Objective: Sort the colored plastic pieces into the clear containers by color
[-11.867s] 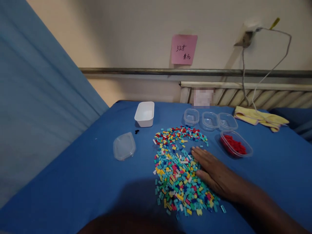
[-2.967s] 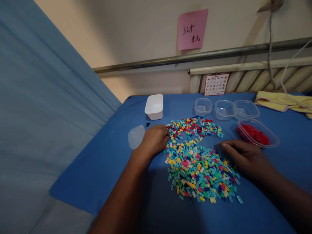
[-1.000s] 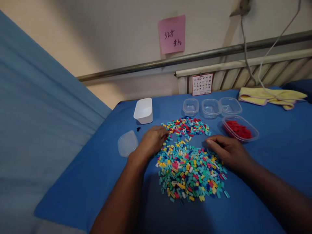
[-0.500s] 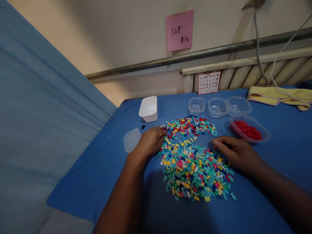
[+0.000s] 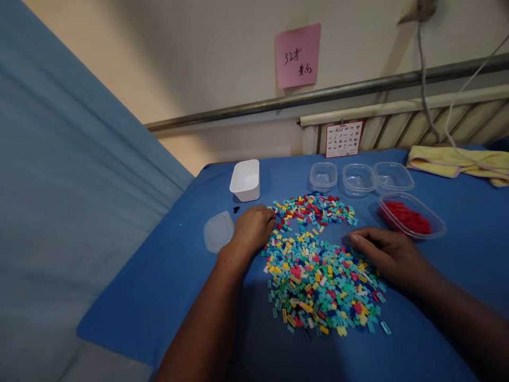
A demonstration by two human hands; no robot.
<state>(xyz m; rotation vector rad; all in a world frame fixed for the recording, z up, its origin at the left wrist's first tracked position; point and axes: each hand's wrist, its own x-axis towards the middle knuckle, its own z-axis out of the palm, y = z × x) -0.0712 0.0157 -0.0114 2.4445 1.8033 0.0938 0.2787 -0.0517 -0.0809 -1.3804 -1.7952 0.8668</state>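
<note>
Small plastic building bricks in many colours lie in a large near pile [image 5: 318, 286] and a smaller far pile [image 5: 314, 208]. At the left edge of the piles, my left hand [image 5: 253, 228] is closed with its fingers curled down among the bricks; its fingertips are hidden. My right hand [image 5: 392, 253] rests at the right edge of the near pile, thumb and forefinger pressed together. Something small and dark shows by those fingertips, too unclear to name. Beyond it, a clear tub [image 5: 437, 229] holds red bricks [image 5: 409, 216].
A white tub [image 5: 245, 183] stands at the back left, with small black bits [image 5: 236, 209] and a translucent lid [image 5: 218, 232] nearer me. Clear tubs [image 5: 359, 180] line the back, beside a yellow cloth [image 5: 437, 159]. A blue curtain [image 5: 79, 159] hangs left of the blue-covered table [image 5: 159, 297].
The whole view has shifted slightly, moving the scene a little down and right. My left hand has stirred only slightly at the pile's edge; my right hand keeps its pinch.
</note>
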